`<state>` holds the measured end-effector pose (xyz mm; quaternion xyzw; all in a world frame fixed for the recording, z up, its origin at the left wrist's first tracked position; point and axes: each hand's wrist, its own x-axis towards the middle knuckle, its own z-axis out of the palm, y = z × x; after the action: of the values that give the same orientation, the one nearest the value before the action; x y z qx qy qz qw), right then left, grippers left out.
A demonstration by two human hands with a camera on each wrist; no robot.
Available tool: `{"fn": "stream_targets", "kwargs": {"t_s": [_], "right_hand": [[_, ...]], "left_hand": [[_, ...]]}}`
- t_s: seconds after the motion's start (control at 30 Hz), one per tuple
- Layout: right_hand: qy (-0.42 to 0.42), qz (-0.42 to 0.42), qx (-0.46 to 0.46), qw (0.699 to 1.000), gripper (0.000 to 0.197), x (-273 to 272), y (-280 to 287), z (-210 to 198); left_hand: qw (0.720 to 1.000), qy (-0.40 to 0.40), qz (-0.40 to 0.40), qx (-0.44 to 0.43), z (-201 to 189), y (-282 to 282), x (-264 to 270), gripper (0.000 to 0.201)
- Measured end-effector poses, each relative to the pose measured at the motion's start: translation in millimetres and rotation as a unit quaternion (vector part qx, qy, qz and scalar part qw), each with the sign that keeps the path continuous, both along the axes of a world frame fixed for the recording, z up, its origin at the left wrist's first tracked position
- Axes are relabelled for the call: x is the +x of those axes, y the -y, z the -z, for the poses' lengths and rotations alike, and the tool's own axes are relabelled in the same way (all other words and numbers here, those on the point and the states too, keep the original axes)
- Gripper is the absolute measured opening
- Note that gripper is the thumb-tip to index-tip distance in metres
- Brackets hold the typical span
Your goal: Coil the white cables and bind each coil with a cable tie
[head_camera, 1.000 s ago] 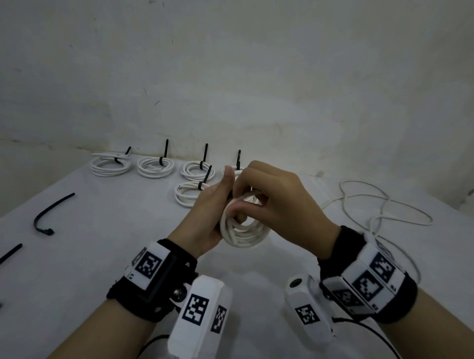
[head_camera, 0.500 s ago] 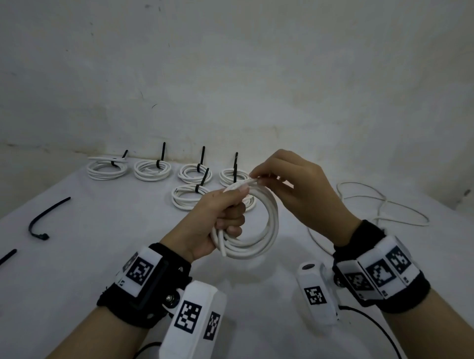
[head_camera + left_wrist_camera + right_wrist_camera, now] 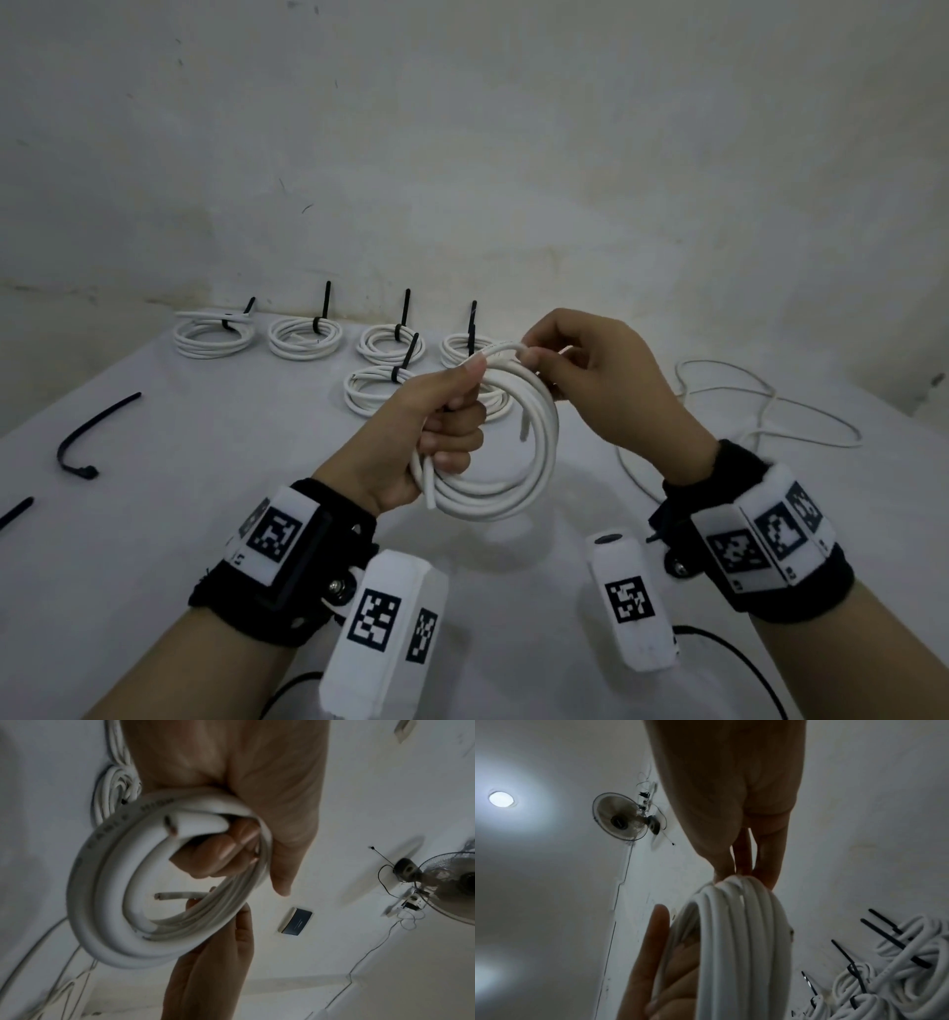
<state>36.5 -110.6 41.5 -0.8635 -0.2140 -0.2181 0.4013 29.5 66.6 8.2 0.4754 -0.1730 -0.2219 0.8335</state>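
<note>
1. Coil (image 3: 493,452) of white cable is held upright in the air above the surface (image 3: 154,514), between the two hands.
2. Left hand (image 3: 426,442) has its fingers (image 3: 221,850) wrapped round the bunched turns on the coil's left side, thumb laid along the top.
3. Right hand (image 3: 601,380) pinches the top of the loop with its fingertips (image 3: 767,870).
4. It looks springy and fairly stiff: the turns hold a round shape, and two cut ends stick out, so it would likely unwind if let go.
5. It seems light, with a smooth jacket that may slip; best gripped across all the turns at once.
6. Loose cable tie (image 3: 87,437) lies well to the left, for binding at a spot beside the grip.
7. Five tied coils (image 3: 303,336) sit at the back; another loose cable (image 3: 770,411) lies to the right.
</note>
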Motion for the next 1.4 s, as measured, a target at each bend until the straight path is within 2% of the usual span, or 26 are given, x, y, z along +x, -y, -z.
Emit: {"fn": "stream_targets", "kwargs": {"t_s": [0.1,0.2,0.4,0.57,0.63,0.73,0.83,0.9,1.03,1.1,1.2,1.27,1.4], "right_hand": [[-0.065,-0.031,0.043,0.996,0.012,-1.7,-2.9,-2.6],[-0.181,-0.084,0.156,0.967,0.015,-3.6,-8.7,2.2],[-0.198,-0.111,0.277,0.934,0.015,-6.0,-13.5,6.2],[-0.183,-0.118,0.263,0.94,0.032,-11.9,-13.9,6.2],[-0.162,-0.103,0.223,0.956,0.04,-12.6,-14.8,6.7],[-0.079,-0.063,0.124,0.987,0.036,-10.2,-17.5,12.4],[-0.024,-0.025,0.081,0.996,0.029,-4.2,-20.0,21.2],[-0.011,-0.012,0.062,0.998,0.025,-1.8,-21.7,27.2],[-0.078,-0.065,0.186,0.977,0.024,-1.1,-22.5,35.0],[-0.099,-0.085,0.23,0.964,0.022,-0.5,-21.0,34.6],[-0.117,-0.105,0.24,0.958,0.021,4.7,-21.0,31.5],[-0.123,-0.12,0.242,0.955,0.02,9.5,-24.0,29.1],[-0.062,-0.074,0.204,0.974,0.011,15.8,-38.3,32.3]], "left_hand": [[0.999,0.007,-0.029,0.03,-2.7,-0.8,-0.1,0.043],[0.99,0.029,-0.112,0.079,-4.8,-0.8,1.0,0.042],[0.974,0.053,-0.207,0.074,-3.9,7.3,0.5,0.041],[0.962,0.101,-0.247,0.065,-2.6,5.5,2.8,0.046],[0.957,0.113,-0.261,0.067,0.4,6.1,3.9,0.05],[0.954,0.111,-0.271,0.067,4.1,6.6,6.0,0.043],[0.951,0.118,-0.275,0.073,6.4,3.8,9.9,0.03],[0.946,0.134,-0.282,0.084,8.1,0.7,13.2,0.028],[0.937,0.184,-0.284,0.082,11.4,-3.0,18.6,0.05],[0.934,0.22,-0.271,0.076,13.2,-3.3,19.3,0.053],[0.931,0.239,-0.269,0.063,12.6,-4.8,18.9,0.046],[0.933,0.22,-0.283,0.043,12.0,-6.2,19.7,0.037],[0.941,0.16,-0.297,0.024,12.6,-10.7,25.3,0.019]]}}
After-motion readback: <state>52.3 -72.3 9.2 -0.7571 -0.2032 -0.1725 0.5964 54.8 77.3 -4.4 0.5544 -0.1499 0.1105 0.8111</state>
